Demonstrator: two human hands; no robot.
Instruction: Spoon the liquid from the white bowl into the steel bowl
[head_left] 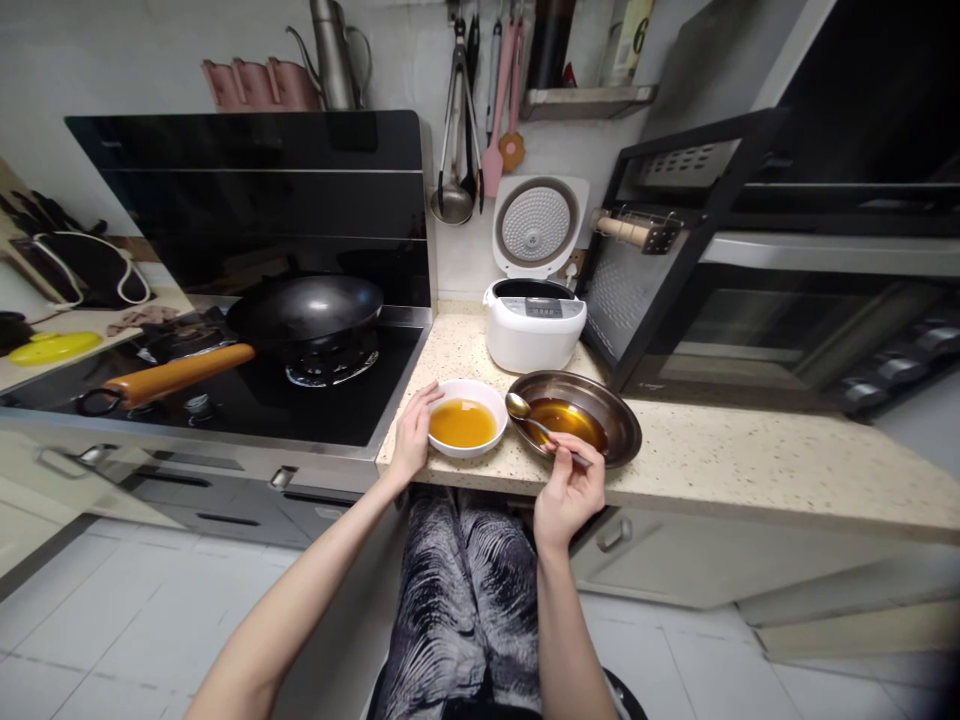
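Observation:
A white bowl (468, 450) of amber liquid stands on the counter near its front edge. My left hand (412, 432) grips the bowl's left rim, fingers over the edge. Just to the right is a dark metal bowl (624, 425) with more amber liquid in it. My right hand (571, 490) pinches the handle of a metal spoon (517, 406). The spoon's head is over the left rim of the metal bowl, close to the white bowl. Whether the spoon carries any liquid I cannot tell.
Behind the bowls a white rice cooker (536, 335) stands with its lid up. On the left, a black wok (307, 310) with a wooden handle (187, 372) sits on the stove. An oven (795, 330) is at the right. Utensils such as a ladle (452, 205) hang on the wall.

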